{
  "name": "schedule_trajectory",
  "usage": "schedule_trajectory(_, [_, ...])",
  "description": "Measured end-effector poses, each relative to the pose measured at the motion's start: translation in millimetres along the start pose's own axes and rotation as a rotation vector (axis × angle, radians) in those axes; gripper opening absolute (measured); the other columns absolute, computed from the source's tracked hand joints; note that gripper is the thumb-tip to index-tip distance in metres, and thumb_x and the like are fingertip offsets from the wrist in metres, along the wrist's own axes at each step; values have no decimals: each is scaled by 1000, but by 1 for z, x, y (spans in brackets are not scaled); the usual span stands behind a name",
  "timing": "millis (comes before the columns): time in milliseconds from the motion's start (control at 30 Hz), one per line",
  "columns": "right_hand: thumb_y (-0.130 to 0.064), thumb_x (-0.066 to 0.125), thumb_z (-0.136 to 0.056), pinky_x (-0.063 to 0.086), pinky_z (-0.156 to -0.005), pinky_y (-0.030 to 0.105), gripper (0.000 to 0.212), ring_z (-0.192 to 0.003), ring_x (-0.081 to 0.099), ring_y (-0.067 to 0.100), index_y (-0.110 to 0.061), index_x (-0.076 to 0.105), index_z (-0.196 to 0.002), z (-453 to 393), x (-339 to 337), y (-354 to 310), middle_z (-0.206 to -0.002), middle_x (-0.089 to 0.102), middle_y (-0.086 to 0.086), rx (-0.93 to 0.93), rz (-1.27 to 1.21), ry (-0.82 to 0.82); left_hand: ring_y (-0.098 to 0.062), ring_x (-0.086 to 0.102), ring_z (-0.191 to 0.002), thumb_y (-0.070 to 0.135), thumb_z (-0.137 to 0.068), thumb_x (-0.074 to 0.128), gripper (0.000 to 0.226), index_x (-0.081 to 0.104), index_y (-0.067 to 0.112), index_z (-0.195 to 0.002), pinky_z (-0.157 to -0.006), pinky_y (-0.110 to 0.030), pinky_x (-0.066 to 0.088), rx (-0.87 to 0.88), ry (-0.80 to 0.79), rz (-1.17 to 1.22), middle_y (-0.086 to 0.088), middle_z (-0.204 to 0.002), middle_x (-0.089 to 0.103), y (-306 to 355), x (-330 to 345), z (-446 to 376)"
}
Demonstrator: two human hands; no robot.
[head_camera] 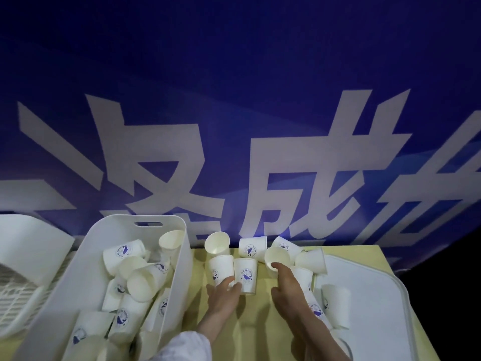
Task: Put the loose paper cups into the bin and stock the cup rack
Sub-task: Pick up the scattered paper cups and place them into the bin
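Yellow table (250, 321) | both hands reaching forward to paper cups (245, 278)

Left hand (226, 289) touches two upright cups (244, 277); right hand (287, 285) reaches a tilted cup (278, 256) beside the bin (182, 277).

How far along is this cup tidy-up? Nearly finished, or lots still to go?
Partway. The white bin already holds a heap of cups. The left hand touches two upright cups, and the right hand reaches a tipped cup. Several loose cups remain on the yellow table. No stocked rack is visible.
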State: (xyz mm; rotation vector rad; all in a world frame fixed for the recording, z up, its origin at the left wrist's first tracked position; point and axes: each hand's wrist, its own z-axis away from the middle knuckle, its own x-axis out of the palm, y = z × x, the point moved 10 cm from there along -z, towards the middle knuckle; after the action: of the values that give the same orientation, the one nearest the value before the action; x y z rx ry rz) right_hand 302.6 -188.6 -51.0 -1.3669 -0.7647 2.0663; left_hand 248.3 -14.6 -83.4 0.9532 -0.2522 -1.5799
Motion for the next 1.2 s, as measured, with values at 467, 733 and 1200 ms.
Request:
schedule_trajectory(467, [-1,53,-84,41,-96,27,48,-112,54,19,-14,50,-130,29,-11,-12,-126,57,5,-37,-100,202,-18,43,-98,30,-89,51,41,48,30,-130,-89,-26,41,178,116,97,-11,-136,36,14,-28,38])
schedule_trajectory(733, [-5,58,-88,53,-76,28,19,-83,61,3,-20,64,-98,84,-27,-86,-96,66,-3,-286,-269,419,-14,40,-124,31,-88,55,43,43,42,-128,-101,-25,37,575,308,127,5,-141,21,63,-105,130])
schedule_trajectory(1200, [-1,45,-91,44,-94,15,62,-122,45,1,-31,35,-143,112,56,-255,-147,39,-13,-588,-317,21,-22,11,-145,26,-88,52,39,53,28,-127,-113,-36,28,315,568,156,-14,-154,22,-17,-269,147])
